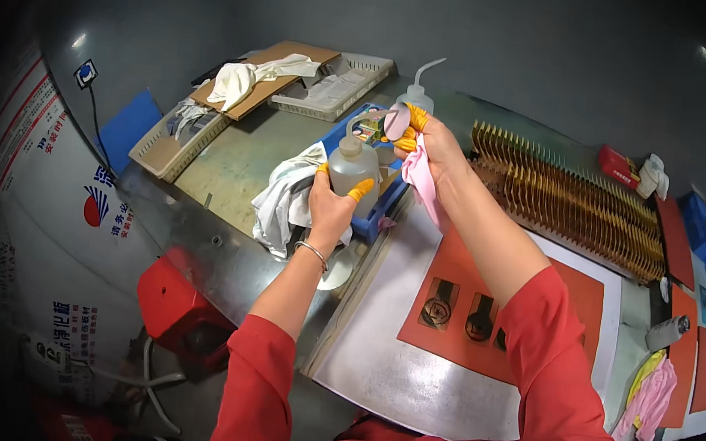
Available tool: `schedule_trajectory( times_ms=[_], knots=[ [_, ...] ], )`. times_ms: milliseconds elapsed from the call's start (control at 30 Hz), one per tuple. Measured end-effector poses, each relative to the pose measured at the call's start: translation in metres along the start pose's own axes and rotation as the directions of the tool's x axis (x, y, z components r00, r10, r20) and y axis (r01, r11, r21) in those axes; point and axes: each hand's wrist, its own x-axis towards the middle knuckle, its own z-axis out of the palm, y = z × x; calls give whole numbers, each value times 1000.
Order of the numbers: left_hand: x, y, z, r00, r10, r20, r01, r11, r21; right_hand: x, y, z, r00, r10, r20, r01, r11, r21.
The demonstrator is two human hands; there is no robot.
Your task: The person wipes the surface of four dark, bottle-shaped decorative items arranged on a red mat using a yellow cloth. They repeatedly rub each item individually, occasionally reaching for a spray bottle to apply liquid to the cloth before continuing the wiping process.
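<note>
My left hand [330, 209], with yellow finger cots, is wrapped round a translucent wash bottle [352, 169]. Its bent spout reaches up toward my right hand [434, 147], which also wears yellow finger cots. A pink cloth [422, 183] is gripped in that right hand and hangs below it; a pale pink part of it faces the spout. Whether spout and cloth touch, I cannot tell. Behind the bottle sits a blue bin [390, 192] with small items in it. A crumpled white cloth [282, 200] lies left of the bottle.
A second wash bottle [416, 96] stands behind my right hand. Near my right arm, an orange-red mat [418, 335] bears several dark engraved plates. Beyond it is a long slotted rack [571, 196]. White baskets [330, 113] and cardboard sit far left; a red machine [185, 302] stands lower left.
</note>
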Motion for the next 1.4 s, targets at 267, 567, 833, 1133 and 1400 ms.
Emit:
schedule_trajectory(
  times_ms=[267, 567, 833, 1133, 1400],
  knots=[
    [-16, -13, 3, 965, 262, -30, -247, 939, 240, -47, -28, -16, 937, 145, -319, -240, 929, -282],
    [-98, -3, 2, 931, 303, 206, -286, 952, -108, -184, 12, -50, 970, 45, -239, -240, 40, -970],
    [-96, -24, -2, 929, 164, 333, -157, 986, -48, -195, 68, -74, 991, 29, -130, -119, -243, -963],
    [-91, -22, -5, 949, 72, 308, -51, 996, -75, -201, 81, -72, 996, -23, -83, -86, -342, -936],
    [-93, -22, -4, 953, 63, 295, -41, 996, -79, -211, 87, -56, 995, 91, -49, -16, -332, -943]
  ],
)
